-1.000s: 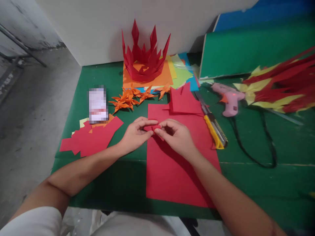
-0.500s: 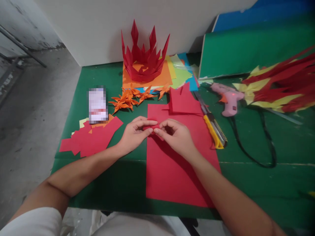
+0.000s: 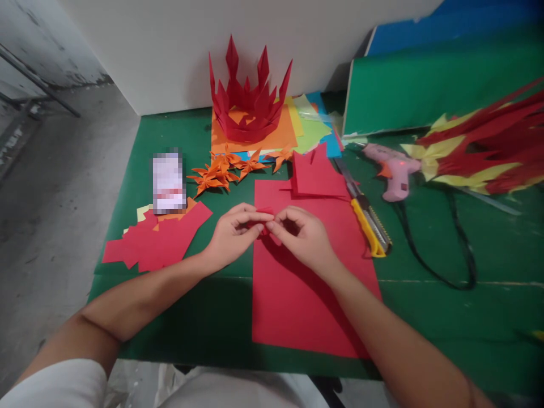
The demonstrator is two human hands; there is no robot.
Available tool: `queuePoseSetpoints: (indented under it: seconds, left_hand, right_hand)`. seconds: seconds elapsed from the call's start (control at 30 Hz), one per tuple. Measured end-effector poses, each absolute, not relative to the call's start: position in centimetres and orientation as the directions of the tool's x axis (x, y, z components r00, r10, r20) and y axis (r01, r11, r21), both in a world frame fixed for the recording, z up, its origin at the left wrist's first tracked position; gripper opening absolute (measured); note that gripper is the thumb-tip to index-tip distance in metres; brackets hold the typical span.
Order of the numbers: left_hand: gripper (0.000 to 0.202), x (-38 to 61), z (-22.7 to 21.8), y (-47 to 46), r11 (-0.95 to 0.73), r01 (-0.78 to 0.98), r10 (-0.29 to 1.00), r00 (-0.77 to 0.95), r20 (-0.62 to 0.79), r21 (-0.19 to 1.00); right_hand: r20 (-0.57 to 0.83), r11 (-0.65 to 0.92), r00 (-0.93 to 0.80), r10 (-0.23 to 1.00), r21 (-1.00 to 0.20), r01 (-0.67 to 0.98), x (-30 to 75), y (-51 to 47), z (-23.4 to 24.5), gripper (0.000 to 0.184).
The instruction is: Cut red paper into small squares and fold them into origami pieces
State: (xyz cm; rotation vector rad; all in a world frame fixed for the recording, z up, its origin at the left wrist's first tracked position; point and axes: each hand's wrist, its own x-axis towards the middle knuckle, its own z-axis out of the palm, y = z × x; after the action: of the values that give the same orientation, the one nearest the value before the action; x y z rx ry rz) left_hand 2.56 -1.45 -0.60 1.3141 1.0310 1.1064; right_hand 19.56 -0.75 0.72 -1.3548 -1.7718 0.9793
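Between my two hands is a small folded piece of red paper (image 3: pixel 266 211), mostly hidden by the fingers. My left hand (image 3: pixel 238 229) pinches its left side between thumb and fingers. My right hand (image 3: pixel 304 235) grips its right side, thumb and index fingertip together. Both hands are above the upper left part of a large red sheet (image 3: pixel 314 306) that lies flat on the green table. Behind my right hand, folded red paper pieces (image 3: pixel 318 175) rest on the sheet's far end.
A red paper crown (image 3: pixel 250 122) stands on coloured sheets, with orange paper flowers (image 3: pixel 216 173) in front. Red scraps (image 3: pixel 157 241) and a pixelated phone-like rectangle (image 3: pixel 169 181) lie left. A yellow cutter (image 3: pixel 369 224), pink glue gun (image 3: pixel 395 170) and red-yellow paper streamers (image 3: pixel 476 153) are right.
The fingers have shifted slightly on the red paper, and a bit more of it shows above and below the left fingers. The arms stay nearly in place.
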Motion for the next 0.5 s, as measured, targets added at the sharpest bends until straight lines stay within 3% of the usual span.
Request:
queuePoseSetpoints:
  seconds: [0.5]
  left_hand:
    - [0.014, 2.47, -0.46, -1.33, -0.035, 0.009, 0.978, 0.204, 0.032, 0.999]
  right_hand:
    - [0.077, 0.179, -0.237, 0.969, -0.875, 0.45, 19.55, -0.88, 0.58, 0.027]
